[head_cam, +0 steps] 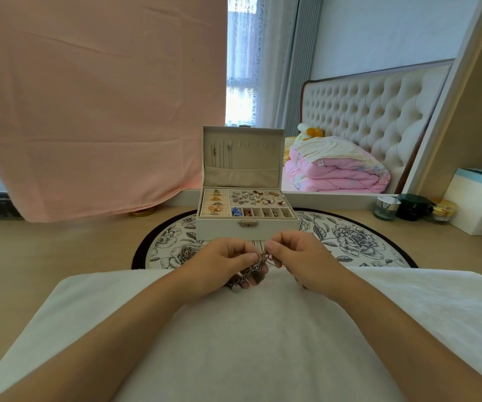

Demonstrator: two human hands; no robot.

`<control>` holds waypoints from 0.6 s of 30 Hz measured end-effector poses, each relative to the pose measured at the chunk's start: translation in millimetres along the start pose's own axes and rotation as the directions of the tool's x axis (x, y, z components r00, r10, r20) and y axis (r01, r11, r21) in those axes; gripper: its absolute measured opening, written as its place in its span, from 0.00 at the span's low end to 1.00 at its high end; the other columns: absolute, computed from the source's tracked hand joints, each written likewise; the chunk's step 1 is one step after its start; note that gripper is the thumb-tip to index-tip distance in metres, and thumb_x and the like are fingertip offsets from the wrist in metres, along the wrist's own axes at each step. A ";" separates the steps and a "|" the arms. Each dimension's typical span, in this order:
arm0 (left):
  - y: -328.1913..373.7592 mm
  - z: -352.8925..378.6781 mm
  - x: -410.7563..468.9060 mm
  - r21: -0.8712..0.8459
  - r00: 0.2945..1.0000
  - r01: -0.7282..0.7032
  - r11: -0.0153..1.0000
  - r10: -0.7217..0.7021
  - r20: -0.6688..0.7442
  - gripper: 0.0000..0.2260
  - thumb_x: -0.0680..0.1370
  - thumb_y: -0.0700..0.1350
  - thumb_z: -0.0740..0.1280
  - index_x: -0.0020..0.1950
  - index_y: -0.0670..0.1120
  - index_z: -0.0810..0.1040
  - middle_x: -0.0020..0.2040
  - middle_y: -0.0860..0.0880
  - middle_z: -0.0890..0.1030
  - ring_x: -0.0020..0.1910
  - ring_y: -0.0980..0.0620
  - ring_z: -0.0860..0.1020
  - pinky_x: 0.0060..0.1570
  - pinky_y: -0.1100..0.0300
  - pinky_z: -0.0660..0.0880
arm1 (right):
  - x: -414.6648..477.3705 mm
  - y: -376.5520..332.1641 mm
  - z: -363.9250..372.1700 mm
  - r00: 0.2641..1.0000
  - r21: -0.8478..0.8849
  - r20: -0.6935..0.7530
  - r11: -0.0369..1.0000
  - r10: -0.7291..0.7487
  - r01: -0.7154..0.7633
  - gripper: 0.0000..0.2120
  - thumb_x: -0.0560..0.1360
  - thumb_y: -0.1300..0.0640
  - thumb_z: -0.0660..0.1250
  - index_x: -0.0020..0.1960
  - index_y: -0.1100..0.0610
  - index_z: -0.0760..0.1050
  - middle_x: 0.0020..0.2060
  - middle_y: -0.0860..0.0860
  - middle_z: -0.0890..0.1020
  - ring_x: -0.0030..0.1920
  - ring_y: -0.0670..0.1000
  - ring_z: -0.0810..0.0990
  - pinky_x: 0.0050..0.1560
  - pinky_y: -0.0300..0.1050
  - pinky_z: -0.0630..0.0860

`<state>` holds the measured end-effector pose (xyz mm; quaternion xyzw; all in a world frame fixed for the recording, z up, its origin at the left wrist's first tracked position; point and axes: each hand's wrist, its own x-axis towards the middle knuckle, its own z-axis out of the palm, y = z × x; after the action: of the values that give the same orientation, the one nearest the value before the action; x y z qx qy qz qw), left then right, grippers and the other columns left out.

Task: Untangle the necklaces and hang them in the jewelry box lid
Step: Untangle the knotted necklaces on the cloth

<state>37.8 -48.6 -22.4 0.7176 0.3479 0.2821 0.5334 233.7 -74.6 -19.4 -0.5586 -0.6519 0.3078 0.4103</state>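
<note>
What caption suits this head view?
Untangling: left hand and right hand hold tangled necklaces before the open jewelry box.

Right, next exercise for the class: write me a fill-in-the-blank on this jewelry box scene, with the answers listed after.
1. The lid of the cream rectangular jewelry box stands ___.
2. The box sits on a round mat printed with black-and-white ___.
3. The left hand and right hand pinch the tangled metal chain necklaces in ___ of the box.
4. The thin chains already hanging in the lid are on its ___ side.

Answers: open; flowers; front; left
</note>
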 end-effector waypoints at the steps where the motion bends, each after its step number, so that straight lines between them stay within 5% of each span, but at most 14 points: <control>1: 0.1 0.7 0.0 -0.019 1.000 0.006 1.000 -0.006 -0.013 0.10 0.84 0.42 0.62 0.53 0.39 0.81 0.41 0.43 0.85 0.37 0.49 0.80 0.34 0.61 0.76 | 0.2 0.5 0.4 1.000 -0.009 -0.023 1.000 -0.021 0.020 0.06 0.80 0.56 0.68 0.45 0.57 0.80 0.32 0.48 0.79 0.25 0.39 0.71 0.27 0.30 0.66; 5: -2.2 2.4 3.2 -0.057 0.995 0.036 0.998 -0.041 -0.087 0.09 0.84 0.45 0.63 0.52 0.41 0.80 0.42 0.41 0.85 0.38 0.45 0.82 0.39 0.53 0.78 | 1.9 3.7 -2.0 0.995 0.009 -0.043 0.995 -0.095 0.096 0.02 0.75 0.53 0.73 0.43 0.49 0.81 0.33 0.46 0.79 0.31 0.47 0.71 0.33 0.39 0.69; 8: -2.2 1.6 4.5 -0.046 0.995 0.036 0.998 -0.041 -0.095 0.11 0.84 0.45 0.62 0.51 0.41 0.80 0.42 0.43 0.85 0.41 0.47 0.84 0.48 0.46 0.83 | 1.4 6.1 -3.0 0.994 -0.073 -0.023 0.992 -0.105 0.103 0.16 0.61 0.36 0.76 0.39 0.48 0.81 0.35 0.57 0.80 0.34 0.49 0.71 0.38 0.47 0.70; 11: -1.3 1.8 4.6 -0.009 0.995 0.059 0.998 -0.059 -0.079 0.12 0.84 0.47 0.61 0.52 0.40 0.79 0.45 0.43 0.85 0.43 0.46 0.85 0.55 0.43 0.81 | 0.4 5.7 -0.9 0.996 -0.182 -0.038 0.981 -0.083 0.075 0.22 0.53 0.32 0.76 0.38 0.46 0.81 0.32 0.51 0.79 0.32 0.45 0.70 0.37 0.45 0.71; 15: 1.8 0.9 6.1 0.106 0.992 0.092 0.990 -0.082 -0.091 0.13 0.85 0.49 0.59 0.53 0.42 0.79 0.48 0.44 0.84 0.44 0.47 0.85 0.55 0.49 0.79 | 1.0 3.5 1.4 0.995 -0.220 -0.044 0.972 -0.091 0.080 0.18 0.56 0.32 0.74 0.39 0.43 0.83 0.32 0.46 0.81 0.29 0.42 0.69 0.36 0.46 0.72; 18: 9.7 -3.8 5.3 0.229 0.991 0.104 0.968 -0.082 -0.107 0.14 0.86 0.49 0.57 0.51 0.45 0.80 0.43 0.49 0.83 0.42 0.55 0.80 0.44 0.65 0.76 | 0.2 0.6 1.3 0.992 -0.193 -0.022 0.974 -0.126 0.120 0.10 0.63 0.39 0.76 0.40 0.43 0.84 0.36 0.43 0.83 0.30 0.42 0.69 0.38 0.48 0.73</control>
<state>40.0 -44.0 -11.9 0.7438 0.4373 0.2481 0.4405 232.8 -74.2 -20.5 -0.5592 -0.7045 0.2082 0.3842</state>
